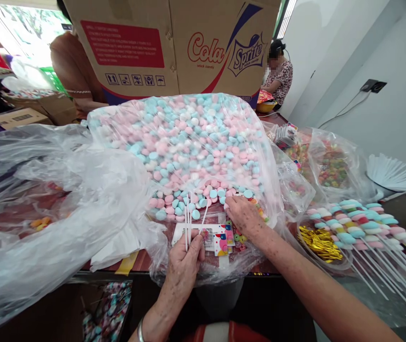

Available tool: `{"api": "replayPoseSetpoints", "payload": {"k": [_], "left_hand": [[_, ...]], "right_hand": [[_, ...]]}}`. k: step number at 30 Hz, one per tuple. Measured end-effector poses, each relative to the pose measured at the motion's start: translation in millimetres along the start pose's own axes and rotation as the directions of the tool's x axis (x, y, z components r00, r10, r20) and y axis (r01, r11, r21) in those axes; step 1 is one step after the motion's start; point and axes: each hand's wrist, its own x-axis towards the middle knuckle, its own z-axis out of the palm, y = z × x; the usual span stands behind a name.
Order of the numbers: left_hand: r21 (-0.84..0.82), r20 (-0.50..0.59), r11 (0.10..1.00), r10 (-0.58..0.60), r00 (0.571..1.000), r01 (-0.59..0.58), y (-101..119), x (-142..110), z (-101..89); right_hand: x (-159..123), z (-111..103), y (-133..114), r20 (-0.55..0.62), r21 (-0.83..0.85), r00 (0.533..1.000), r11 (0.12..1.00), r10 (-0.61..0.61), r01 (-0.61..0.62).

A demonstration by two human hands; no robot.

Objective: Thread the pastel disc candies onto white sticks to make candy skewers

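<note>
The left hand (185, 259) grasps several thin white sticks (187, 223), pointing away. To its right, the right hand (242, 217) touches the near edge of a pile of pink, blue and white candies (184, 137); whether it pinches one cannot be told. Printed cards (220, 244) lie between the hands. On the right of the desk (140, 262), gold strips (320, 243) sit near skewered candies (357, 223); a cardboard box (177, 47) stands at the far side.

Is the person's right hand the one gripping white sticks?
No, the left hand grips the white sticks, while the right hand is at the edge of the pink and blue candies.
</note>
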Motion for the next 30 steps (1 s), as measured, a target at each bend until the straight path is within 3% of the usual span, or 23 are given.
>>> {"api": "replayPoseSetpoints", "payload": {"k": [4, 7, 8, 9, 11, 13, 15, 17, 21, 30], "left_hand": [[0.144, 0.067, 0.986, 0.079, 0.995, -0.088, -6.1, 2.2, -1.5], [0.243, 0.106, 0.957, 0.138, 0.985, -0.16, -10.1, 4.3, -2.0], [0.27, 0.114, 0.948, 0.144, 0.983, -0.17, -10.4, 4.8, -2.0], [0.292, 0.122, 0.94, 0.143, 0.982, -0.173, -10.2, 5.2, -1.9], [0.319, 0.14, 0.931, 0.14, 0.98, -0.179, -8.5, 5.3, -1.4], [0.336, 0.159, 0.924, 0.138, 0.978, -0.185, -6.3, 5.0, -0.8], [0.349, 0.174, 0.919, 0.131, 0.976, -0.186, -4.4, 4.5, -0.2], [0.357, 0.174, 0.917, 0.123, 0.977, -0.179, -3.0, 4.1, 0.5], [0.369, 0.171, 0.915, 0.106, 0.98, -0.163, -0.8, 3.9, 1.2], [0.427, 0.174, 0.891, 0.091, 0.981, -0.158, 4.3, 5.2, 2.3]], "right_hand": [[0.4, 7.1, -1.2, -0.04, 0.065, 0.999, 0.997, -0.031, 0.034], [3.7, 10.2, 7.5, -0.103, 0.402, 0.989, 0.914, 0.105, -0.055], [4.7, 10.3, 11.5, -0.095, 0.577, 0.978, 0.811, 0.184, -0.096], [5.4, 9.7, 15.4, -0.06, 0.749, 0.963, 0.649, 0.263, -0.131], [5.5, 6.9, 21.5, 0.08, 0.963, 0.935, 0.215, 0.344, -0.162], [4.1, 2.2, 24.0, 0.203, 0.976, 0.93, -0.145, 0.305, -0.165], [2.1, -2.7, 23.1, 0.254, 0.932, 0.937, -0.318, 0.238, -0.172], [0.2, -6.2, 20.2, 0.271, 0.906, 0.94, -0.384, 0.206, -0.177], [-2.3, -7.7, 14.1, 0.276, 0.886, 0.945, -0.428, 0.175, -0.18], [-5.6, -6.4, 6.9, 0.248, 0.918, 0.946, -0.364, 0.21, -0.159]]}}
